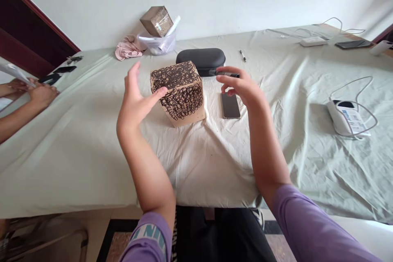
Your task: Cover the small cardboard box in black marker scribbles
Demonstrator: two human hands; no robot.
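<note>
A cardboard box [181, 110] stands on the cloth in front of me, its top and near side scribbled over with black loops. Beside its left edge my left hand [135, 98] is open, thumb and fingers spread, the thumb tip over the box's upper edge; I cannot tell whether it touches. To the right of the box, my right hand [241, 84] holds a black marker [229, 74] between its fingers, apart from the box. Under that hand a dark phone [231, 105] lies on the cloth. A black hard case [201, 58] sits just behind the box.
A pale cloth covers the table [215, 172]. At the back stand a plastic tub [158, 45] with another box [156, 20] on it and a pink cloth [129, 48]. A pen [242, 55] lies behind. White corded devices [346, 116] are right. Another person's hands [43, 94] are left.
</note>
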